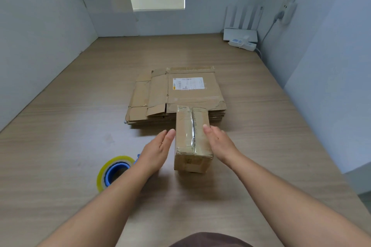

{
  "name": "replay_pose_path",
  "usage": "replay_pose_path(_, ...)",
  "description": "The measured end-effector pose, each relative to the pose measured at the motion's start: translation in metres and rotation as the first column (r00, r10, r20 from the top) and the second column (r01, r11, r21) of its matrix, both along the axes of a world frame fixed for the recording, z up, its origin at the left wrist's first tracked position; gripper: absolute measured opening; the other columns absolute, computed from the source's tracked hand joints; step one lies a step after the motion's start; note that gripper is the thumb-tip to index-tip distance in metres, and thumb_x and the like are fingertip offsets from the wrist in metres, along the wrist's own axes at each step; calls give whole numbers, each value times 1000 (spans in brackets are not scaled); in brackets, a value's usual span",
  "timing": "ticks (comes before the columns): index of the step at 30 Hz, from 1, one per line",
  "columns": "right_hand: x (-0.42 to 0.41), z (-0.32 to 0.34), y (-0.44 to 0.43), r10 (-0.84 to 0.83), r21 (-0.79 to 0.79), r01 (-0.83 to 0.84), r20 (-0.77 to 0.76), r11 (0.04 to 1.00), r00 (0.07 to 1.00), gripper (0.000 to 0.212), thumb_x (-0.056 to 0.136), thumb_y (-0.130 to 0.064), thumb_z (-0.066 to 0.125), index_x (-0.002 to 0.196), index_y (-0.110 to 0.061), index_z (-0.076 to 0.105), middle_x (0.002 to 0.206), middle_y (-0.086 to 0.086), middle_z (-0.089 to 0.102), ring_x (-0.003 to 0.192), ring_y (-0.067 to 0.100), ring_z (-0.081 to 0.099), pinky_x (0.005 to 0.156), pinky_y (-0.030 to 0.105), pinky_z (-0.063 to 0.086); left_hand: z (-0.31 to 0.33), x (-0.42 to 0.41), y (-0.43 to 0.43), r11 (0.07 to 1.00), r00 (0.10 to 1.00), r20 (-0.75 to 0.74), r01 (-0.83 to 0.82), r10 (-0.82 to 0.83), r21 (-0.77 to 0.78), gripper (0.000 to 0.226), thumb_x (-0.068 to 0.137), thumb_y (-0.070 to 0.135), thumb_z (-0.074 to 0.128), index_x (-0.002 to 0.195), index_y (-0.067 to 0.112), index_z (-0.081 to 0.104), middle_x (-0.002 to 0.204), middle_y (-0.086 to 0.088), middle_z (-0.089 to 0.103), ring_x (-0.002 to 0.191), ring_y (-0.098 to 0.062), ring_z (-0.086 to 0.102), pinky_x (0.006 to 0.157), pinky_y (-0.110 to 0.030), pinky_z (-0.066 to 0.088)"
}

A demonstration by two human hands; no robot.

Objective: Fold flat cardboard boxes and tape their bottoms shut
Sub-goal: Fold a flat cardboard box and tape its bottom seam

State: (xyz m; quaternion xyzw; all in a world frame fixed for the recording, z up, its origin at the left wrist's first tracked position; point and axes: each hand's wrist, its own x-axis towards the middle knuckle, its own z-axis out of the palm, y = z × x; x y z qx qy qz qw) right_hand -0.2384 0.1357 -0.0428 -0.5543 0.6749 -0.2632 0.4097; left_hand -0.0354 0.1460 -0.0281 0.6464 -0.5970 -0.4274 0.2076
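Note:
A small folded cardboard box stands on the wooden table, its upward face sealed with a strip of clear tape along the centre seam. My left hand is at the box's left side with straight fingers, fingertips at its edge. My right hand lies flat against the box's right side, fingers extended. Behind the box lies a stack of flat cardboard boxes; the top one bears a white shipping label. A roll of clear tape on a blue dispenser sits left of my left forearm.
A white router with upright antennas and a power strip stand at the table's far right corner, with a cable running up the wall. Pale partition walls enclose the table on the left, back and right.

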Motion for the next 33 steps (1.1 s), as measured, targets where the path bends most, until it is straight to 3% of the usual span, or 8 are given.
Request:
replay_pose_path(5,5,9,0,-23,193,1,114,981,993,71,92,-67,22,130,-17,55,130,7,59,118,25,54,104,43,41,5,-22,-2,985,970,-228,-42,81,167,91,66,85,20,137,33,46,134,0,55,117,-19,54,94,-37,49)
replay_pose_path(9,-5,23,3,-130,275,49,285,960,950,68,83,-78,24,114,-32,63,107,-5,69,94,16,65,71,35,54,11,-21,-6,982,974,-205,-56,93,181,87,71,83,13,134,33,46,114,-5,63,106,-20,59,93,-39,48)
replay_pose_path(15,-16,49,0,-159,81,136,504,987,849,78,62,-87,34,91,-23,68,88,-6,74,88,10,68,67,34,53,33,-23,2,983,830,-529,-169,178,66,75,73,79,26,114,27,60,113,2,68,110,-13,61,96,-42,48)
replay_pose_path(18,-25,52,5,-191,42,201,551,979,813,75,58,-88,37,69,-19,65,77,2,72,80,15,68,64,38,54,38,-16,8,965,752,-613,-255,240,66,79,69,81,32,98,15,63,97,1,72,101,-15,65,79,-32,53)
replay_pose_path(25,-13,45,21,-162,32,164,431,986,888,82,59,-85,42,102,-17,57,87,7,64,89,23,63,72,43,57,33,-21,23,964,826,-498,-236,264,121,79,62,81,34,115,24,52,105,-6,64,105,-17,61,90,-43,51)
replay_pose_path(28,-4,38,25,-78,-12,82,184,997,980,69,64,-80,59,107,-25,53,96,-2,63,91,16,62,80,45,55,30,-31,25,972,909,-345,-210,235,110,76,70,73,48,128,24,45,122,-2,55,105,-12,57,87,-38,53)
replay_pose_path(31,2,35,26,6,11,-5,-83,1000,997,86,53,-78,60,122,-30,47,99,-6,58,92,13,59,77,36,51,22,-37,23,986,976,-142,-164,168,34,83,77,58,66,143,22,31,135,0,41,105,-11,52,68,-22,50)
replay_pose_path(33,3,33,26,12,25,-8,-154,1000,988,85,60,-69,62,132,-28,42,103,-5,60,96,16,59,80,37,50,16,-39,22,992,989,-74,-128,128,3,79,81,46,69,144,23,29,135,0,41,110,-14,51,76,-26,52)
